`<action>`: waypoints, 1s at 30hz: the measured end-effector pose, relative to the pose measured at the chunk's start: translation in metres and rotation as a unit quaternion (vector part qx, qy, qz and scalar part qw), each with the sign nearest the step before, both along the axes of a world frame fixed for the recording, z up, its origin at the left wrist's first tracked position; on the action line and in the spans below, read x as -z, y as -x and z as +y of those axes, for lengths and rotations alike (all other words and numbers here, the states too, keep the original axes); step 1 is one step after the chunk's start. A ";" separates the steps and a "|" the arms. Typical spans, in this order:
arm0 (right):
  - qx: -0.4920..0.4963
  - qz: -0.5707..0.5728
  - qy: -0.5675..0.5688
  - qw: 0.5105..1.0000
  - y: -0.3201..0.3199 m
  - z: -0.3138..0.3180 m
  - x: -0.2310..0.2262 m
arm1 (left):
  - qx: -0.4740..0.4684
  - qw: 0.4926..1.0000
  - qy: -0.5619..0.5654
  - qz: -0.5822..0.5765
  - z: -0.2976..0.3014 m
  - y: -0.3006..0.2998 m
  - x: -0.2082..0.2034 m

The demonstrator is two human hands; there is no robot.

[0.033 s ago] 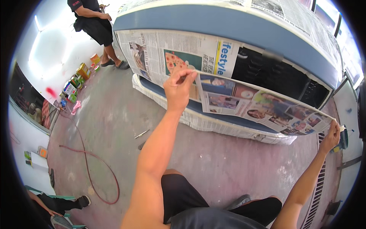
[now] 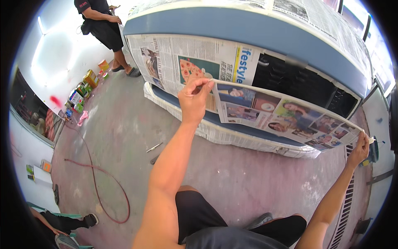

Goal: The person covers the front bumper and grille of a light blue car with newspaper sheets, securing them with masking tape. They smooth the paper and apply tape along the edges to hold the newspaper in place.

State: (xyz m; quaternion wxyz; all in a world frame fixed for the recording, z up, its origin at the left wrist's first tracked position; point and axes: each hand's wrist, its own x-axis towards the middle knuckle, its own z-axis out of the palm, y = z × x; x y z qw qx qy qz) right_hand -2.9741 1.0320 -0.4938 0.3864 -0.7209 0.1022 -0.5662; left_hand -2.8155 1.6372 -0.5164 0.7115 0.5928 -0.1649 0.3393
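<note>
The loose newspaper sheet is hanging right of centre in the frame, its long upper edge slanting down toward the right, just below the dark grille in the upper right. The left hand, at the centre of the frame, is pinching the upper left corner between thumb and forefinger, the other fingers curling in toward the palm. The right hand, at the right of the frame, is pinching the far right corner between thumb and fingertips, though how its remaining fingers are lying is hard to tell. A pale strip, probably masking tape, is running along the upper edge and likely giving it a little stiffness and stick. Below that, the paper is looking thin and light, likely limp, dry rather than slippery, and easy to crease or tear. Those two upper corners are seeming the best holds, with light, even tension keeping the edge straight; gripping mid-sheet would probably be wrinkling it. Whether its lower part is touching the blue-grey bodywork behind is not showing.
</note>
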 end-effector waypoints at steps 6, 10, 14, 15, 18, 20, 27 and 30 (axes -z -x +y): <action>0.020 -0.008 0.017 1.000 -0.006 -0.002 0.007 | -0.020 0.998 0.005 0.057 -0.008 -0.009 -0.021; 0.030 -0.011 -0.003 0.999 -0.014 0.027 -0.004 | -0.013 0.998 0.030 0.061 -0.010 -0.018 -0.050; 0.026 -0.026 -0.023 0.999 -0.020 0.022 -0.004 | -0.035 0.998 0.004 0.047 -0.013 -0.030 -0.068; 0.029 -0.026 -0.015 0.999 -0.021 0.011 -0.001 | -0.039 0.999 -0.001 0.038 -0.018 -0.033 -0.071; 0.094 0.008 0.053 0.994 -0.015 -0.030 0.008 | -0.050 0.998 -0.021 0.035 -0.031 -0.041 -0.066; 0.079 -0.023 0.100 0.992 -0.017 -0.042 0.013 | -0.082 0.993 -0.078 0.041 -0.025 -0.053 -0.046; 0.014 -0.100 -0.038 0.994 -0.040 0.056 -0.017 | -0.048 0.997 -0.008 0.058 -0.007 -0.043 -0.043; -0.017 -0.108 -0.070 0.992 -0.036 0.057 -0.014 | -0.058 0.998 -0.017 0.030 -0.010 -0.033 -0.042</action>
